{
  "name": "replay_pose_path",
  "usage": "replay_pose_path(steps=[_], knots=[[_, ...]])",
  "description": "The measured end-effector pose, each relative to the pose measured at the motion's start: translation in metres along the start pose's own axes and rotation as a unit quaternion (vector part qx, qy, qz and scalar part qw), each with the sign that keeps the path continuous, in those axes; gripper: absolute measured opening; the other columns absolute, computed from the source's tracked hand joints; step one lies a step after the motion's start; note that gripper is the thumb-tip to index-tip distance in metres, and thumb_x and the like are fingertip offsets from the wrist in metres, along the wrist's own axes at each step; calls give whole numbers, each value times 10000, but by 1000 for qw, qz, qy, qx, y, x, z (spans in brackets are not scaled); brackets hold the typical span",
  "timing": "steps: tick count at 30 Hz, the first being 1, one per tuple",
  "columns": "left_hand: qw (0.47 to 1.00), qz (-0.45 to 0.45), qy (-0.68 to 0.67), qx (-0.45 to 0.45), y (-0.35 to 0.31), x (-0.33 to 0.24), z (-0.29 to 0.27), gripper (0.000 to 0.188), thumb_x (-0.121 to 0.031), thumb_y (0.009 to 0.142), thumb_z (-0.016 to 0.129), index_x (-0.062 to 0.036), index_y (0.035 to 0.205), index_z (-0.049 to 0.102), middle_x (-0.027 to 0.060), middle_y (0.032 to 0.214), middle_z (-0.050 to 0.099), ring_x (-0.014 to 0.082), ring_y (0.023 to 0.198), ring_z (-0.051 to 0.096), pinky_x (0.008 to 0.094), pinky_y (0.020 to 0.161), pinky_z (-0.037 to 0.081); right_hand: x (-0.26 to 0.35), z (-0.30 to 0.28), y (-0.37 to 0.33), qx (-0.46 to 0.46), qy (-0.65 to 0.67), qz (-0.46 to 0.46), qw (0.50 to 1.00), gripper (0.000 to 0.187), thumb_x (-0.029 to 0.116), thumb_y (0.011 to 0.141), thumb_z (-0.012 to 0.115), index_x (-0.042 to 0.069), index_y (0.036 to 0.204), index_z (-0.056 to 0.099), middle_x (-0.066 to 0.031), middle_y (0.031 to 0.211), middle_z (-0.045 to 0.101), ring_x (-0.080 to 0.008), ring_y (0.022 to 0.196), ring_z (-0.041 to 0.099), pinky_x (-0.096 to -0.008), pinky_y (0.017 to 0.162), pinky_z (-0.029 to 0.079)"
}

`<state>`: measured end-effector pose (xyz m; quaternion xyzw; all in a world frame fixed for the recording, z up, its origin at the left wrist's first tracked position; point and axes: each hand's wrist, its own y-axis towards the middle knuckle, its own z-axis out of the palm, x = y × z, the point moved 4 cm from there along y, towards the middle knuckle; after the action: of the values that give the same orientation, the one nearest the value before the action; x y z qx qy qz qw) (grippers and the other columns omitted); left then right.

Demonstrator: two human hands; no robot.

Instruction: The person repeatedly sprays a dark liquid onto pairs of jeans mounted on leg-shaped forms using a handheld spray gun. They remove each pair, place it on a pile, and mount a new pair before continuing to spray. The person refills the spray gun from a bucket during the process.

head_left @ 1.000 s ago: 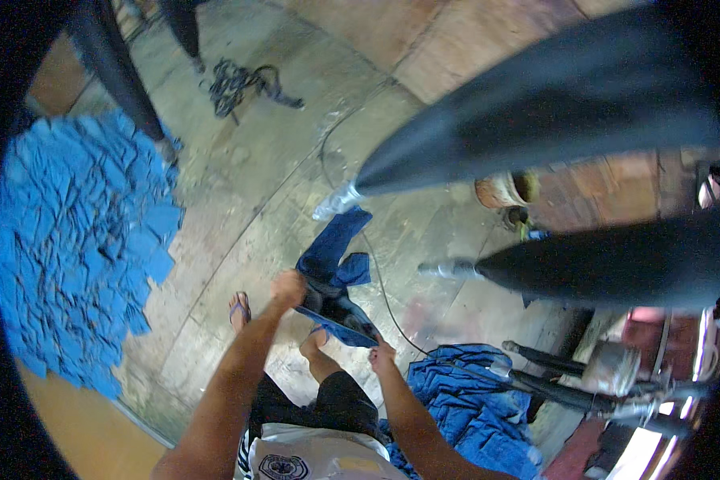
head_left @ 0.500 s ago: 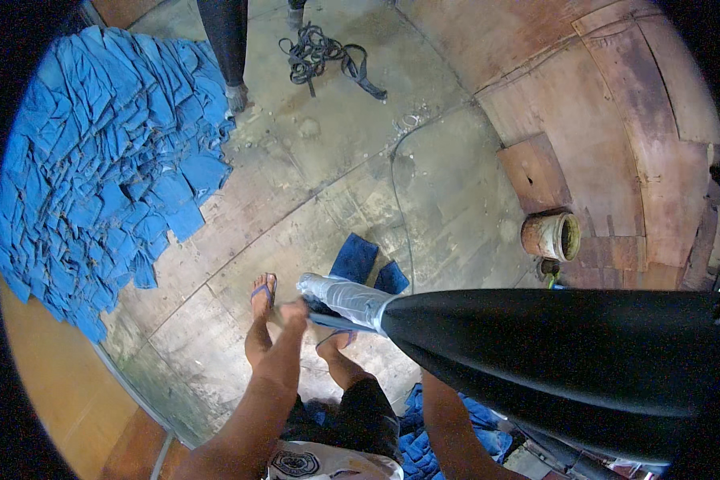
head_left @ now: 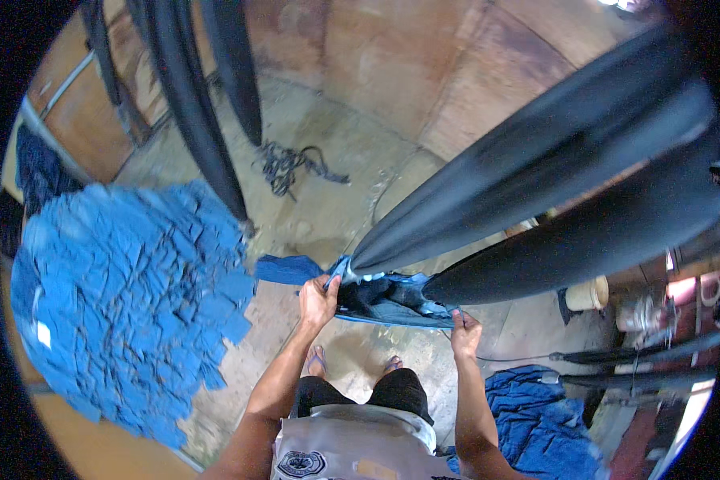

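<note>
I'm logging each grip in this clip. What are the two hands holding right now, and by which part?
Both hold one blue garment by its open edge: left hand at one side, right hand at the other.

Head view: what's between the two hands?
In the head view, the blue garment's open waist spans from the left hand to the right hand, each gripping one edge; its dark legs stretch away above.

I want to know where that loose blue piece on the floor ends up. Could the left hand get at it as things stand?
Probably not right away. The left hand grips the garment stretched over two dark tubes, so it isn't free. The blue piece lies on the floor below.
</note>
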<state>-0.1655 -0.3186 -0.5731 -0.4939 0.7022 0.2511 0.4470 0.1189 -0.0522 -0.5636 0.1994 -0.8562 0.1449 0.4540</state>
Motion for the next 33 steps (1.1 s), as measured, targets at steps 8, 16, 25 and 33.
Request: replay_pose_path(steps=[8,16,25,33], knots=[[998,13,-5,61,33,-34,90,344,-320,933,707,16,860,723,244,721,658,332,647,659,434,660,507,-13,-59,-2,-175,-38,75,981,339,218,951,652,-66,765,641,-126,602,546,-157,624,486,-406,608,441],[996,78,-7,30,102,-219,193,367,-284,896,725,61,773,707,197,617,637,184,602,603,427,589,480,15,-208,129,-180,-120,-5,976,339,234,886,702,-64,729,664,-314,691,593,-407,569,578,-481,588,459],[951,231,-187,84,140,-487,125,277,-165,947,629,70,858,743,89,682,681,138,599,596,336,557,473,281,-399,239,-117,-109,-266,951,335,233,902,655,-71,762,676,-172,583,581,-183,559,547,-399,601,451],[751,532,29,-390,30,-520,130,537,-380,925,656,-132,1391,560,281,1506,355,444,1449,255,658,1164,181,270,-387,239,-152,-111,-207,960,305,238,922,654,-56,921,734,-244,742,687,-256,679,680,-412,691,508]])
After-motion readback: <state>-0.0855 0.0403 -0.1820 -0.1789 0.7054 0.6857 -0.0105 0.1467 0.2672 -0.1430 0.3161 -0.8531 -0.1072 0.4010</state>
